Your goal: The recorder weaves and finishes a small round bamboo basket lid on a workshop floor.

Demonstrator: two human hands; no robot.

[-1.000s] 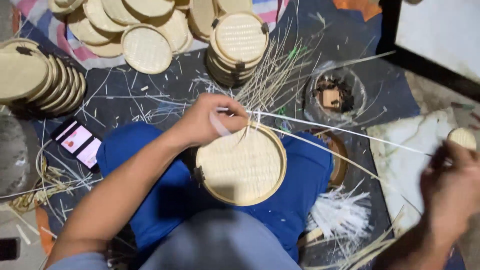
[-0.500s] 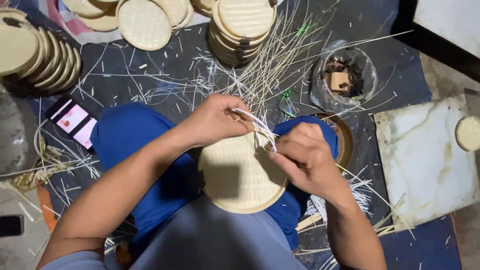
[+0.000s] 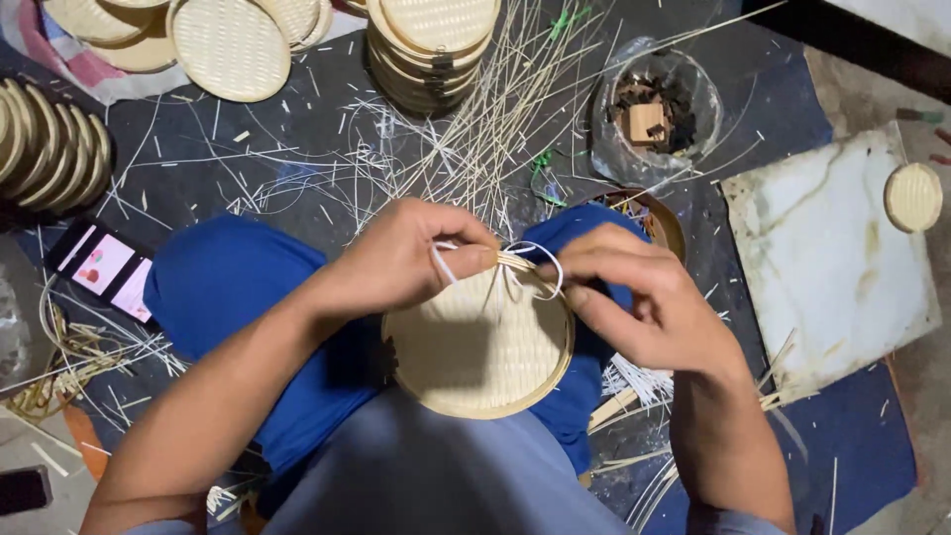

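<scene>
— What has been moved since half a second ago?

— The right hand has been drawn slightly outward along the rim of the round woven lid, and a thin white strip has been pulled into a small loop between the two hands. The lid has been kept on the lap, over the blue trousers.

— What is seen at the left?

— A leaning row of lids is seen at the far left edge, and a phone with a lit screen is laid on the floor just beside the blue knee. More flat lids are spread at the top left.

— And the left hand?

— Its fingers are closed narrowly on the lid's upper rim, where the strip is pinched against a small bundle of slivers.

— And the right hand?

— Its fingers are closed on the other end of the loop, just beside the left hand's; thumb and forefinger are pressed together at the rim.

— What is found further right?

— A stack of lids is set at the top centre, with loose bamboo slivers scattered below it. A plastic-lined container of dark scraps is placed beyond, then a pale stone slab, with one small round lid resting near its far corner.
</scene>
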